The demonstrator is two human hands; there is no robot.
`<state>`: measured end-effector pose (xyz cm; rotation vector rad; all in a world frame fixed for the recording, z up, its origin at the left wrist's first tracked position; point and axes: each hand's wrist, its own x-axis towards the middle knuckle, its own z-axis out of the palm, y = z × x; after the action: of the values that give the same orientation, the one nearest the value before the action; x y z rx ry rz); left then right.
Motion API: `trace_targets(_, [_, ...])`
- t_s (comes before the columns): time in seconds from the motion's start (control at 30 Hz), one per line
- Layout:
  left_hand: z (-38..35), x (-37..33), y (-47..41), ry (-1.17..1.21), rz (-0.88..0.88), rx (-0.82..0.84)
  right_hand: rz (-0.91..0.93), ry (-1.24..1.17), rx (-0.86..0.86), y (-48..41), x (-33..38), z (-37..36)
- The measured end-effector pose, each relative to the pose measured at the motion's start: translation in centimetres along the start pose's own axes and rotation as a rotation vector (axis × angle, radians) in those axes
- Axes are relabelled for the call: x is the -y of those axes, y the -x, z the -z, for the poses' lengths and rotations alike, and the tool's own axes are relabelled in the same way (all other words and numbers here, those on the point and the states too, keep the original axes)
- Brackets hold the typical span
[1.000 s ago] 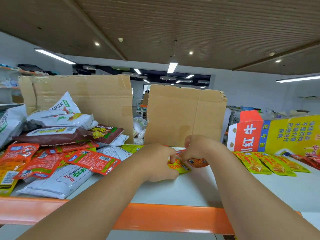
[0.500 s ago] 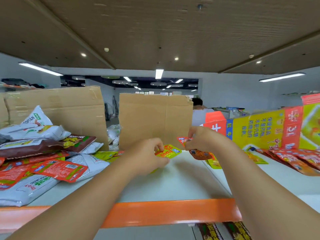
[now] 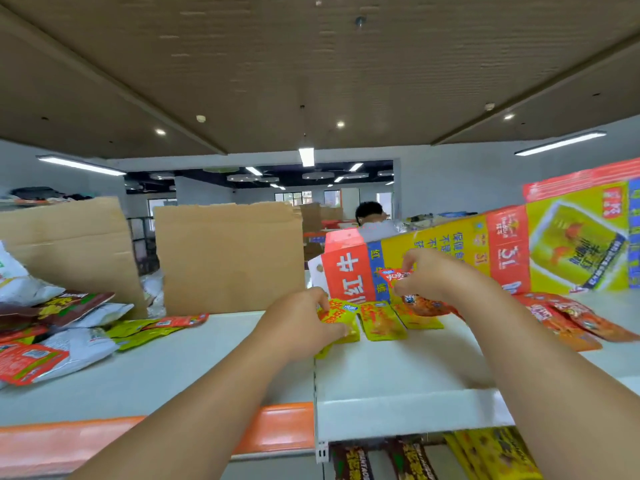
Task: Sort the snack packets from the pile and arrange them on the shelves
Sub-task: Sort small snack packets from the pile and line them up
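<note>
My left hand [image 3: 304, 318] is shut on a small yellow snack packet [image 3: 337, 315], pressing it down on the white shelf [image 3: 398, 368] beside two other yellow packets [image 3: 381, 322] lying in a row. My right hand [image 3: 433, 277] is shut on a red-orange snack packet [image 3: 398, 276], held just above the shelf behind that row. More red-orange packets [image 3: 571, 318] lie to the right. The mixed pile of packets [image 3: 52, 334] sits at the far left on the orange-edged shelf.
Two brown cardboard sheets [image 3: 228, 258] stand at the back. A yellow and red carton [image 3: 485, 261] stands behind my right hand. A person [image 3: 372, 220] is behind the shelves. Dark and yellow packets [image 3: 450, 455] fill the shelf below.
Both hands moved right, away from the pile, each carrying its packet. The left hand has lowered the yellow packet onto the white shelf next to the other yellow ones.
</note>
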<state>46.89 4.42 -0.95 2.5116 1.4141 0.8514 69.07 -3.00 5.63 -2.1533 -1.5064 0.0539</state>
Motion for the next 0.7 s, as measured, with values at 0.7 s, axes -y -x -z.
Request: trace_targets(0.7, [-10.7,-15.8,-6.3,-0.205,0.119,-0.072,0.086,-0.124,-0.008,-6.6,-14.9,4.9])
